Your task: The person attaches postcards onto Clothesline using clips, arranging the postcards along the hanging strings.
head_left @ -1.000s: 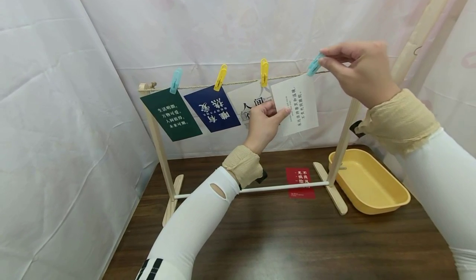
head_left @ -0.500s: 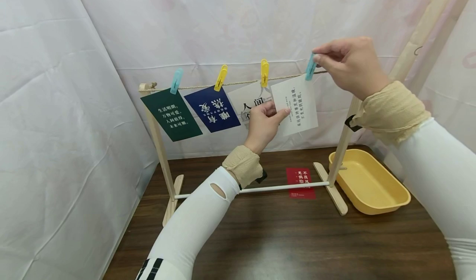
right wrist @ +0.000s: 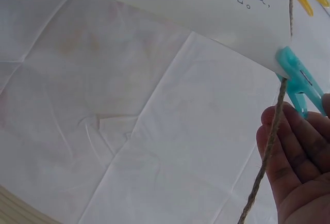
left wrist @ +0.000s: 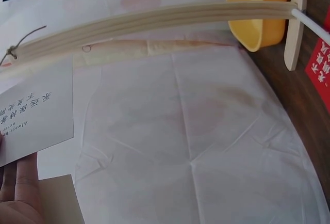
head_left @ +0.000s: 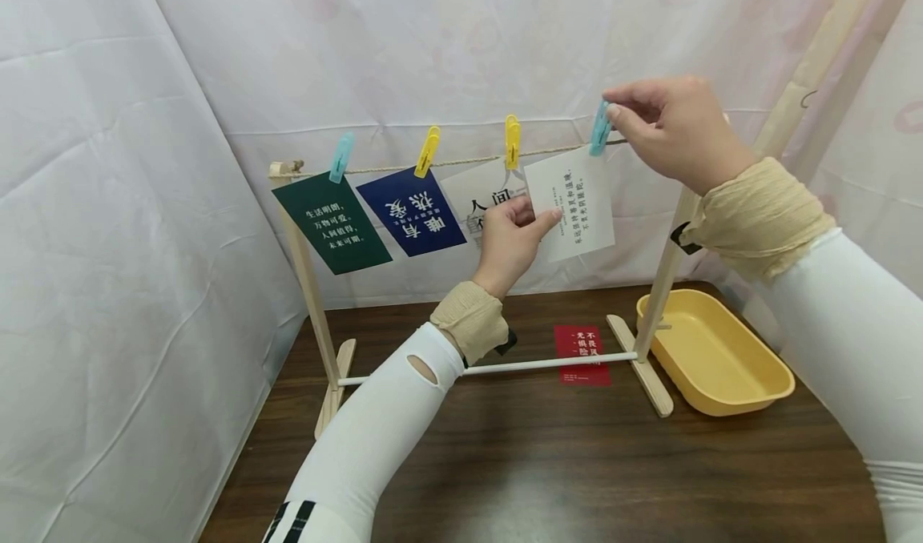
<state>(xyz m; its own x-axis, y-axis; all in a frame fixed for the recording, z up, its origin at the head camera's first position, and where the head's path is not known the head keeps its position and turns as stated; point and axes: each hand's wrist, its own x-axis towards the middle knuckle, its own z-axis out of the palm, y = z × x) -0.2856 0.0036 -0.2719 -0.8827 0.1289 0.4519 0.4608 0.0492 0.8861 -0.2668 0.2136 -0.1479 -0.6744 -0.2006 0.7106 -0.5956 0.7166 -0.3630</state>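
Note:
My left hand pinches the lower left part of a white printed card between thumb and fingers. In the left wrist view its fingers lie behind the card. At the card's upper right corner sits a light blue clothespin, whose handle end my right hand holds with thumb and fingertips. Seen from the right wrist, the clothespin bites the card's corner where the rope passes, its handles spread apart.
Left along the rope hang a green card, a blue card and another white card, on clothespins. A wooden frame carries the rope. On the table lie a red card and a yellow basin.
My right hand has moved slightly left with the blue clothespin, which has turned from a slant to nearly upright at the card's corner. My left hand has barely moved.

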